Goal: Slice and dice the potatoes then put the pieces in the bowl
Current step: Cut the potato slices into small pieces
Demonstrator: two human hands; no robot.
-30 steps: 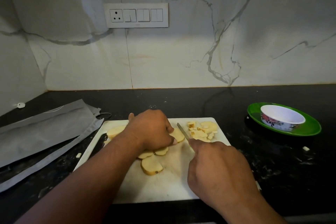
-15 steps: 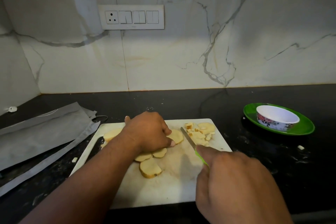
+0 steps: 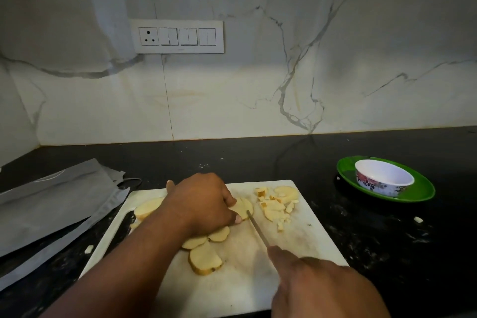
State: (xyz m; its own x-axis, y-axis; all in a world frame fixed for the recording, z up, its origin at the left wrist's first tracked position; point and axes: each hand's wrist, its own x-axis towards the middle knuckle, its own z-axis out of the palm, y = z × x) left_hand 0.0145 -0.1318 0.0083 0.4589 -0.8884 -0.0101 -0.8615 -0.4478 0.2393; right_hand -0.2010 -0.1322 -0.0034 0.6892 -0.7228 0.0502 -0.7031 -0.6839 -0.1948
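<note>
A white rectangular plastic cutting board was set on the black stone counter, with pale round potato slices laid on its left half and small diced potato pieces gathered toward its far right corner. A white floral bowl was placed on a green round plate well to the right, and grey flat pouches were spread left of the board.

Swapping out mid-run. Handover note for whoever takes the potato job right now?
Left hand: fingers curled, holding down a potato slice on the cutting board.
Right hand: grips the knife, blade tip at that slice.
Done: potato sliced; a pile of diced pieces sits at the board's far right corner.
Left: several whole slices on the board still need dicing. The bowl, on a green plate to the right, looks empty; nothing moved over yet. A stray piece lies on the counter.
</note>
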